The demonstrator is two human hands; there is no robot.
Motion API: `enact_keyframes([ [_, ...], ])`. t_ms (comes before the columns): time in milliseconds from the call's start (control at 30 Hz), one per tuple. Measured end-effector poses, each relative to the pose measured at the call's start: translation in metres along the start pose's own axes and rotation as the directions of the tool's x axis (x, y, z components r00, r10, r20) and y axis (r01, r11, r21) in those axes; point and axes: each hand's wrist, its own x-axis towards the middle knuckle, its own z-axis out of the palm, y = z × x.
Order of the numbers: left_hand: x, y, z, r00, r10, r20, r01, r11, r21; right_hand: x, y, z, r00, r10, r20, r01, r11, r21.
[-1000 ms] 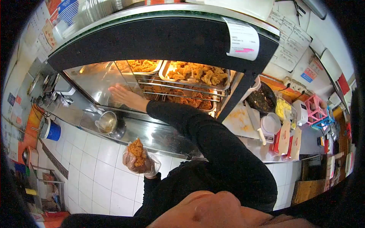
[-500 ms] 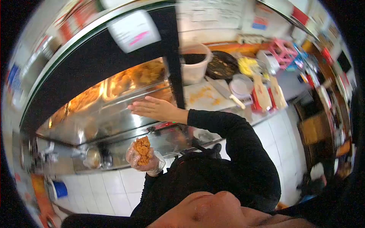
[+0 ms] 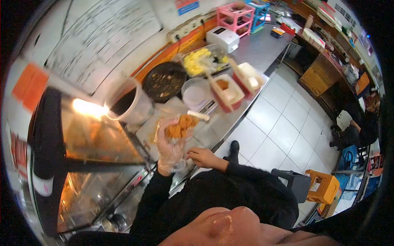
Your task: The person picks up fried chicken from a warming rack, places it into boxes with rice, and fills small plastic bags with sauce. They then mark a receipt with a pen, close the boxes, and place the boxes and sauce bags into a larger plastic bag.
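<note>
We wear a black long-sleeved top, a clear, crinkled plastic glove and a dark shoe.

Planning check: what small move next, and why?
Probably lower the fried chicken in the gloved left hand to the cutting board, clear of the white handle: it appears above the board, with the handle close beside.

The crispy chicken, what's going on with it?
A person's left hand, in a clear plastic glove, holds the crispy golden-brown fried chicken over a pale flat cutting board. Their bare right hand is near the glove's cuff; I can't tell if it's gripping. Two open red-and-white boxes stand nearby on the grey counter.
</note>
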Motion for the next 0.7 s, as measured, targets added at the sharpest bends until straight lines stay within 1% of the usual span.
enact_keyframes([
  [33, 0.028, 0.0, 0.034, 0.971, -0.185, 0.152, 0.206, 0.969, -0.134, -0.025, 0.02, -0.014, 0.99, 0.113, -0.087, -0.115, 0.993, -0.012],
  [67, 0.065, 0.0, 0.071, 0.974, -0.078, 0.211, 0.094, 0.993, -0.069, -0.048, 0.043, -0.033, 0.961, 0.218, -0.171, -0.225, 0.974, -0.021],
  [100, 0.101, -0.003, 0.113, 0.962, 0.024, 0.273, -0.021, 1.0, -0.013, -0.067, 0.064, -0.057, 0.957, 0.226, -0.183, -0.235, 0.972, -0.029],
  [167, 0.159, -0.021, 0.211, 0.888, 0.134, 0.44, -0.171, 0.984, 0.044, -0.106, 0.097, -0.094, 0.843, 0.451, -0.293, -0.471, 0.882, 0.004],
  [200, 0.183, -0.038, 0.262, 0.791, 0.043, 0.61, -0.108, 0.992, 0.071, -0.12, 0.111, -0.116, 0.789, 0.526, -0.317, -0.548, 0.836, 0.023],
  [233, 0.197, -0.078, 0.316, 0.725, 0.153, 0.671, -0.242, 0.97, 0.04, -0.127, 0.117, -0.137, 0.739, 0.559, -0.377, -0.594, 0.804, 0.029],
  [267, 0.209, -0.096, 0.359, 0.604, 0.038, 0.796, -0.297, 0.938, 0.18, -0.133, 0.121, -0.156, 0.685, 0.587, -0.431, -0.637, 0.77, 0.037],
  [300, 0.22, -0.11, 0.399, 0.477, -0.095, 0.874, -0.373, 0.878, 0.299, -0.142, 0.128, -0.173, 0.645, 0.615, -0.453, -0.662, 0.746, 0.071],
  [333, 0.219, -0.144, 0.438, 0.32, -0.103, 0.942, -0.593, 0.753, 0.284, -0.149, 0.135, -0.184, 0.643, 0.624, -0.444, -0.667, 0.741, 0.076],
  [367, 0.216, -0.143, 0.456, 0.305, -0.352, 0.885, -0.512, 0.723, 0.464, -0.154, 0.143, -0.195, 0.614, 0.637, -0.466, -0.681, 0.726, 0.096],
  [400, 0.204, -0.169, 0.475, 0.366, -0.373, 0.853, -0.531, 0.669, 0.52, -0.159, 0.15, -0.207, 0.587, 0.646, -0.489, -0.691, 0.714, 0.114],
  [433, 0.192, -0.195, 0.495, 0.425, -0.391, 0.816, -0.542, 0.613, 0.575, -0.162, 0.156, -0.218, 0.574, 0.67, -0.471, -0.715, 0.691, 0.111],
  [467, 0.178, -0.228, 0.512, 0.563, -0.347, 0.75, -0.459, 0.623, 0.634, -0.165, 0.164, -0.227, 0.578, 0.67, -0.466, -0.713, 0.692, 0.111],
  [500, 0.18, -0.22, 0.511, 0.563, -0.354, 0.747, -0.456, 0.62, 0.638, -0.17, 0.172, -0.233, 0.575, 0.656, -0.489, -0.701, 0.703, 0.118],
  [567, 0.185, -0.19, 0.495, 0.35, -0.452, 0.821, -0.503, 0.648, 0.572, -0.173, 0.18, -0.242, 0.57, 0.649, -0.504, -0.689, 0.711, 0.137],
  [600, 0.191, -0.179, 0.489, 0.346, -0.462, 0.817, -0.498, 0.647, 0.577, -0.173, 0.183, -0.248, 0.58, 0.65, -0.491, -0.685, 0.715, 0.138],
  [667, 0.206, -0.148, 0.473, 0.25, -0.454, 0.855, -0.354, 0.779, 0.517, -0.171, 0.178, -0.263, 0.601, 0.65, -0.464, -0.682, 0.72, 0.126],
  [700, 0.22, -0.132, 0.464, 0.296, -0.518, 0.803, -0.309, 0.743, 0.594, -0.166, 0.18, -0.264, 0.542, 0.685, -0.487, -0.655, 0.708, 0.266],
])
